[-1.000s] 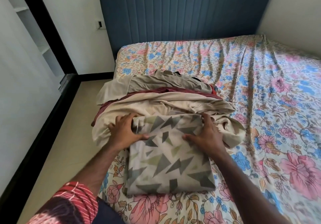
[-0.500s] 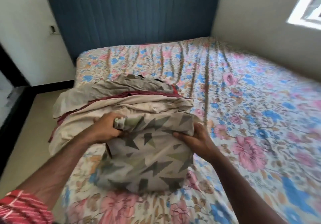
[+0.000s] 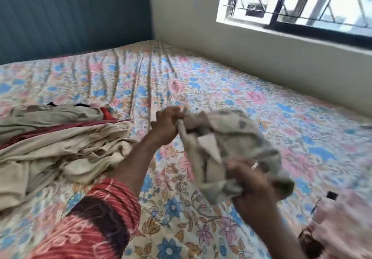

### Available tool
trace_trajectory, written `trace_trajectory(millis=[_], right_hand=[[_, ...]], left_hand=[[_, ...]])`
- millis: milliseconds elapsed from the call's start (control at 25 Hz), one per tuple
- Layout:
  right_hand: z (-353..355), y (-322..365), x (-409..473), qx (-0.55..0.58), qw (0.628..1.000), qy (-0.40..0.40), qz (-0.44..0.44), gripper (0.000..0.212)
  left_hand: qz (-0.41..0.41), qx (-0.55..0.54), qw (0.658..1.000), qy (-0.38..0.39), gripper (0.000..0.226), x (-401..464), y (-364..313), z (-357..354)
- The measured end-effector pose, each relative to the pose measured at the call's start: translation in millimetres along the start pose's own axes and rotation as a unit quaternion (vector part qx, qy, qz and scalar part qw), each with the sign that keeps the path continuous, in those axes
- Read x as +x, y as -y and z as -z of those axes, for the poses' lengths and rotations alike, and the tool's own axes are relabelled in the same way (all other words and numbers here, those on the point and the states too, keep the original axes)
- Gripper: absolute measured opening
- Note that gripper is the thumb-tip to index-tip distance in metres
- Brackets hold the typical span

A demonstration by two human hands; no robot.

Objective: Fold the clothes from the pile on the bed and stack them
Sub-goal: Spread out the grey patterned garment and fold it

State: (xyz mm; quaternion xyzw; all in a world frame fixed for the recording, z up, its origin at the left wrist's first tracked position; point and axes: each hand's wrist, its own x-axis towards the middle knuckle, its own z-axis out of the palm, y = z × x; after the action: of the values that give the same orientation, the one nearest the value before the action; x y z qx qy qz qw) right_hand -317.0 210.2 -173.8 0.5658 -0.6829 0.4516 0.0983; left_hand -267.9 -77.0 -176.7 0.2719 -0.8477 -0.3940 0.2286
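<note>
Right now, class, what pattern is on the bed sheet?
Floral: pink and blue flowers on a cream bed sheet, clearest in the head view.

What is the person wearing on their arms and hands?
Only the left arm shows a sleeve: it is short, red with pale pink swirly prints and a dark maroon patch. Both forearms are bare, and the left hand and right hand wear no gloves.

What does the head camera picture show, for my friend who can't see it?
A person's two hands, left hand and right hand, hold a grey patterned cloth up over a bed with a flowery sheet. A pile of beige and red clothes lies on the left, and a window is on the right.
</note>
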Motion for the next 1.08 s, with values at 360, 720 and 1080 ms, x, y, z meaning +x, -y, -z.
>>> trace_trajectory(millis=[360, 720, 1080], right_hand=[[-54, 2, -20, -0.07, 0.924, 0.343, -0.153, 0.045], [-129, -67, 53, -0.187, 0.92, 0.249, -0.24, 0.037], [-95, -122, 8, 0.631, 0.646, 0.018, -0.43, 0.035]], left_hand=[[0.072, 0.074, 0.993, -0.055, 0.009, -119, 58, -36], [0.22, 0.045, 0.974, -0.024, 0.007, -135, 44, -62], [0.221, -0.144, 0.959, 0.1, 0.029, -109, 16, -76]])
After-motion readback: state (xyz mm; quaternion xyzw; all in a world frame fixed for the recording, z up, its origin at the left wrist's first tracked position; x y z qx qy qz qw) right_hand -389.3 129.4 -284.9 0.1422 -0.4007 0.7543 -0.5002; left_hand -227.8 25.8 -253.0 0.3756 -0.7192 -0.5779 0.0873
